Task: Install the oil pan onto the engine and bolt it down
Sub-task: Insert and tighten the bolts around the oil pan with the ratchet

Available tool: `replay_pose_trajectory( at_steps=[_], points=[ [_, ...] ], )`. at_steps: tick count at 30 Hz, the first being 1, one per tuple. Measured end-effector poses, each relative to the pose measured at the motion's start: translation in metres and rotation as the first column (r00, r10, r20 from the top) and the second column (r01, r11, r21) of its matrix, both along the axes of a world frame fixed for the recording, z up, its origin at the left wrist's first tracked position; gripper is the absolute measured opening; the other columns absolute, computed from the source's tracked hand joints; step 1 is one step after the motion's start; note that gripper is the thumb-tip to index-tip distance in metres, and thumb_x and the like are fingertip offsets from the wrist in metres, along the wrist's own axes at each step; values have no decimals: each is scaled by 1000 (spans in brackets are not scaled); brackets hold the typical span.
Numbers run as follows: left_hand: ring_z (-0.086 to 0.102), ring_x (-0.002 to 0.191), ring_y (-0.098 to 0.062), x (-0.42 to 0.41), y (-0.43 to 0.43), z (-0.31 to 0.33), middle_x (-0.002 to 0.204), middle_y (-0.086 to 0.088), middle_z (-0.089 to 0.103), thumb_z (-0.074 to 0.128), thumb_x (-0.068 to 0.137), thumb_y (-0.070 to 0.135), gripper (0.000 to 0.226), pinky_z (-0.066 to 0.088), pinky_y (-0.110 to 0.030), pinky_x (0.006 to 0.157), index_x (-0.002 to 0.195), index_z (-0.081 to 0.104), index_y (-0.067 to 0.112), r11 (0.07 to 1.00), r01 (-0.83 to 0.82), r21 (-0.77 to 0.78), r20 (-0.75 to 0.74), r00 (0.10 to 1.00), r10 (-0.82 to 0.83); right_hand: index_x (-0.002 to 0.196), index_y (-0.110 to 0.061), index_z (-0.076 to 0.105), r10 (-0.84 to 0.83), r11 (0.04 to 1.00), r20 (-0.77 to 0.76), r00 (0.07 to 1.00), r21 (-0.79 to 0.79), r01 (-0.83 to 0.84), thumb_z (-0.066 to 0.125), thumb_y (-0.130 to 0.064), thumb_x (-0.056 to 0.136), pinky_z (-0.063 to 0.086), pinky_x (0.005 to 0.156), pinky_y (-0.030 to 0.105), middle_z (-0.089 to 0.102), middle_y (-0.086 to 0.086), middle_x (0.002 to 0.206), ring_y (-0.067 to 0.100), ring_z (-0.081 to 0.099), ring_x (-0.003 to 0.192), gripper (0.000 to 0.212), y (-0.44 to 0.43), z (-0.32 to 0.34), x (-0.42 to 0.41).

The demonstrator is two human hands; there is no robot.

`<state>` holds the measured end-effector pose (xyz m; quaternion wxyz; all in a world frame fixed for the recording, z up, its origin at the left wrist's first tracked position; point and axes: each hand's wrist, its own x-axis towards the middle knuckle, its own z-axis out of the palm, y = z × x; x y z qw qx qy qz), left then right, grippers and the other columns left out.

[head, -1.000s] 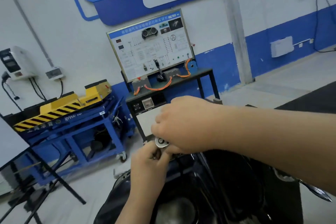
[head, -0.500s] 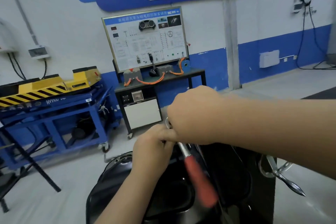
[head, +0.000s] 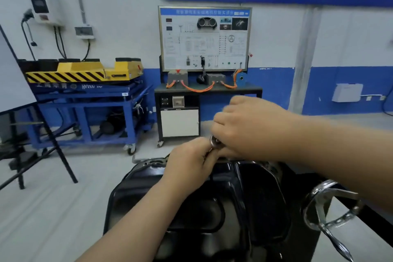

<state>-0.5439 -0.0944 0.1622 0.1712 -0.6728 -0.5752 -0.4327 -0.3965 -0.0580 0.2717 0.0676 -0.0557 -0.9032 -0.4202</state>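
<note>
Left hand [head: 188,162]: fingers curled, pinching beneath the ratchet head [head: 214,141] at centre frame; best kept square and pressed down.
Right hand [head: 251,127]: fingers curled over that head; short, untilted swings seem wise.
Oil pan [head: 170,208]: black, lower centre, under both hands.

The pale grey floor [head: 53,208] carries a blue wheeled cart [head: 85,110] and, just beside it, a black counter [head: 251,91] on casters. Two grey boxes [head: 177,76] with orange cables [head: 197,90] sit on the counter

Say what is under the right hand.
A round silver tool head pokes out, left hand beside it, above the oil pan rim. Its handle and any bolt are hidden.
</note>
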Motion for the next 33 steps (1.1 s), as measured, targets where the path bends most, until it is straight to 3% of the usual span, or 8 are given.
replay_pose_trajectory(
  at_steps=[4,10,17,19,22,24,29,33],
  points=[
    [54,54,-29,2,-1,-1,60,-6,58,54,87,29,26,31,-26,50,71,58,9,998,-57,30,-49,997,58,84,-15,62,195,977,7,981,87,-195,53,-7,80,48,72,37,55,1,77,22,51,72,13,6,11,3],
    [41,54,-20,-1,-6,-2,53,10,40,48,75,28,20,34,-30,49,58,45,18,994,-106,-12,55,993,106,55,-23,30,-159,974,-65,985,-174,146,20,-71,79,30,46,29,34,-4,56,16,35,47,55,-10,1,-5],
    [45,54,-15,3,-4,-3,55,2,51,61,84,21,19,15,-20,49,68,57,12,991,-96,94,-91,990,105,87,-18,60,161,976,65,985,139,-169,44,-10,82,46,72,36,53,0,82,23,53,78,19,3,14,0],
    [47,50,-17,1,-4,-4,55,10,41,56,87,29,22,21,-23,47,70,56,14,993,-110,47,-48,993,112,81,-21,54,43,994,62,997,101,-49,50,-28,88,41,72,34,49,-4,76,21,54,72,11,0,8,-3],
    [41,50,-4,-3,-4,-3,52,18,37,54,82,36,16,26,-23,48,68,53,28,999,-52,3,108,993,51,63,-20,42,-205,975,-60,977,-103,198,26,-67,84,41,58,31,49,-5,63,17,49,55,53,-5,2,-4],
    [41,50,-7,-2,-4,-2,55,17,37,56,82,27,18,29,-24,48,65,52,24,998,-50,34,64,997,47,62,-20,43,-274,947,-83,958,-194,254,30,-66,84,41,51,30,50,-3,64,17,47,53,53,-5,1,-2],
    [45,50,-18,3,-1,-2,56,7,49,59,87,20,14,28,-21,48,74,57,14,994,-74,76,-82,993,80,86,-17,60,145,974,52,988,169,-152,53,-9,80,43,75,37,56,0,81,25,55,83,12,5,15,1],
    [48,55,-23,-1,0,-5,59,6,48,49,85,31,22,27,-26,50,72,53,14,996,-90,-16,-33,995,90,73,-25,51,-131,985,33,991,115,127,40,-40,90,37,74,34,51,-6,73,20,52,70,26,-8,3,-11]
  ],
)
